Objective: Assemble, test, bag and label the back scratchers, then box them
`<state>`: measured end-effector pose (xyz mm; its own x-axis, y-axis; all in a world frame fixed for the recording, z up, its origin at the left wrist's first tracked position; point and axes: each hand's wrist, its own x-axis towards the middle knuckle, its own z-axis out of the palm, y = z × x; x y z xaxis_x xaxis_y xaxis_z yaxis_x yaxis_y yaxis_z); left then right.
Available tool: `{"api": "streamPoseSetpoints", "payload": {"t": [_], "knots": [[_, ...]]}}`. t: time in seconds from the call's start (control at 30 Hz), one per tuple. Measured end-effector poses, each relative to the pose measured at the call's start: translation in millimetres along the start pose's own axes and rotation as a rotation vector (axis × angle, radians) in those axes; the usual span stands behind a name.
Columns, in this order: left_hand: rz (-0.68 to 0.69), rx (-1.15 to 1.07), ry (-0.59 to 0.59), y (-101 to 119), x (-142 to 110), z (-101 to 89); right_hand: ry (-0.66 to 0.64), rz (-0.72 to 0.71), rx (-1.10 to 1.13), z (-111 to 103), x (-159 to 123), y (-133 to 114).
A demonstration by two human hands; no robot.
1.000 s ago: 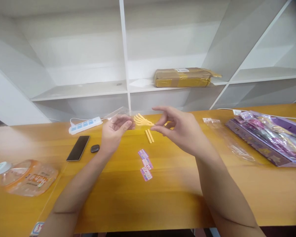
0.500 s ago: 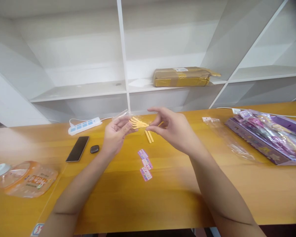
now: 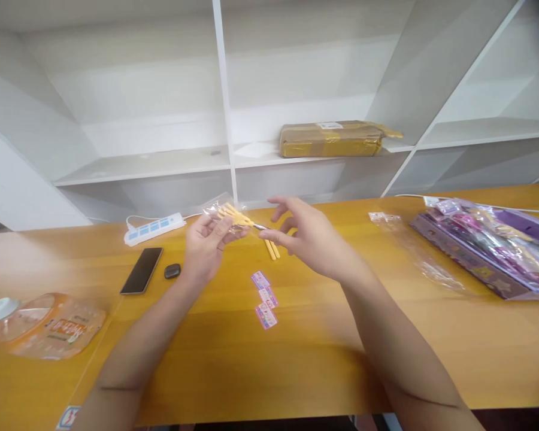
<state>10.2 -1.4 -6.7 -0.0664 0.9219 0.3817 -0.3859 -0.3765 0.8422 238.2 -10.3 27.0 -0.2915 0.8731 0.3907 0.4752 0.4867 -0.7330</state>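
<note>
My left hand (image 3: 205,242) is closed on a clear plastic bag (image 3: 213,205) and a yellow hand-shaped stick head (image 3: 234,216). Its small yellow fingers point up and left, within or against the film. From its wrist end a thin metal shaft (image 3: 261,227) runs right toward my right hand (image 3: 312,236). There the fingers are parted, with the thumb by the shaft; whether it touches cannot be made out. Two yellow rods (image 3: 272,248) lie side by side on the table, just below the shaft. Several small pink-and-purple cards (image 3: 266,315) lie nearer me.
A purple box (image 3: 471,257) of wrapped items stands at right, beside loose clear wrappers (image 3: 431,272). On the left are a power strip (image 3: 155,227), phone (image 3: 142,270), small black case (image 3: 172,271) and orange bottle (image 3: 54,326). A taped carton (image 3: 332,140) sits on the shelf.
The yellow hand-shaped head has shifted left toward my left hand and the bag, exposing the metal shaft. My right hand has moved slightly left, and its pinch has loosened.
</note>
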Motion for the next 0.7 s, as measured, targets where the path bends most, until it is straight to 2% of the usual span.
{"api": "streamPoseSetpoints", "payload": {"t": [0.1,0.17,0.3,0.6,0.7], "knots": [[0.070,-0.010,0.064,8,7,-8.0,-0.176,0.099,-0.136,-14,-1,0],[0.084,-0.027,0.076,11,11,-12.2,-0.225,0.115,-0.220,-21,-1,0],[0.047,-0.031,0.038,9,10,-10.8,-0.236,0.096,-0.214,-20,-1,-1],[-0.129,0.010,-0.016,-9,-3,7.2,-0.193,0.003,-0.192,5,-3,-10],[-0.114,0.014,0.001,-8,-3,6.4,-0.182,-0.012,-0.163,5,-3,-9]]}}
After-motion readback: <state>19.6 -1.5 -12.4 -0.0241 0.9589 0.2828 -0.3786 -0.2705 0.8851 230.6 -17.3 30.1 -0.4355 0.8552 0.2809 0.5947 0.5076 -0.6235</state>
